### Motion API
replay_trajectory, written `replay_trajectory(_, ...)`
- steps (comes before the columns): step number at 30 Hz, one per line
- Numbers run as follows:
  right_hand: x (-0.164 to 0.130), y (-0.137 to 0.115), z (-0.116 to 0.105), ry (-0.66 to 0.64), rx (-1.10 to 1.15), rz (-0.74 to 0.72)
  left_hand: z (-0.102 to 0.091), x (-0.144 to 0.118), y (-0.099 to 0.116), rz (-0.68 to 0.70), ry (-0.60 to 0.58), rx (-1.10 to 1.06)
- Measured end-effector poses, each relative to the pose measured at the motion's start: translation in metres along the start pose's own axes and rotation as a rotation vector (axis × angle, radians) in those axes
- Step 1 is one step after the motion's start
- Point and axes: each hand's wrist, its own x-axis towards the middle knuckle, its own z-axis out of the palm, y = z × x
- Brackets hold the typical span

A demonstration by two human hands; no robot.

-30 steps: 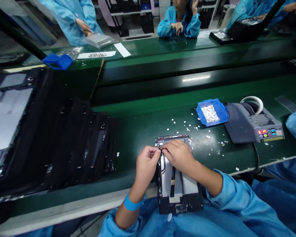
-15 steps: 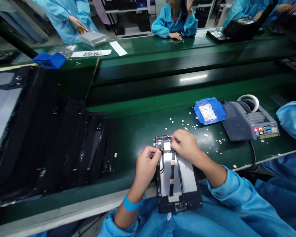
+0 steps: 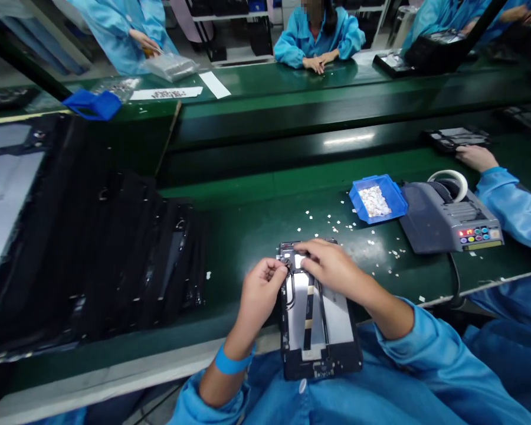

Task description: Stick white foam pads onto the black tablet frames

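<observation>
An opened tablet chassis (image 3: 318, 330) lies at the near edge of the green bench, black-framed with silver plates and a flat cable down its middle. My left hand (image 3: 259, 292) pinches the chassis's upper left edge between thumb and fingers. My right hand (image 3: 330, 265) lies flat over the top end, its fingertips pressing beside a small white patch (image 3: 299, 260). Both wrists come out of blue sleeves; a blue band circles the left wrist.
A blue bin (image 3: 377, 198) of small white pieces and a grey tape dispenser (image 3: 451, 218) sit at the right, white bits scattered between. Stacked black tablet frames (image 3: 115, 260) fill the left. A neighbour's hand (image 3: 475, 157) rests on a black tray. Other workers sit across the far bench.
My right hand has slid back over the chassis's top end, covering most of the white patch. A neighbour's arm has reached out to a tray at the right.
</observation>
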Motion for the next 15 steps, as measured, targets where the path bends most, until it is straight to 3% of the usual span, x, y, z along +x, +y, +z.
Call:
replay_trajectory(3,0.011,-0.003,0.015,-0.016,0.022,0.018,-0.002,0.001,-0.001,0.013,0.013,-0.002)
replay_trajectory(8,0.009,0.001,0.013,-0.040,0.014,0.043,-0.003,0.000,-0.003,0.026,0.008,0.022)
replay_trajectory(15,0.009,0.006,0.015,-0.108,0.076,0.100,-0.012,0.002,-0.011,0.219,0.010,0.138)
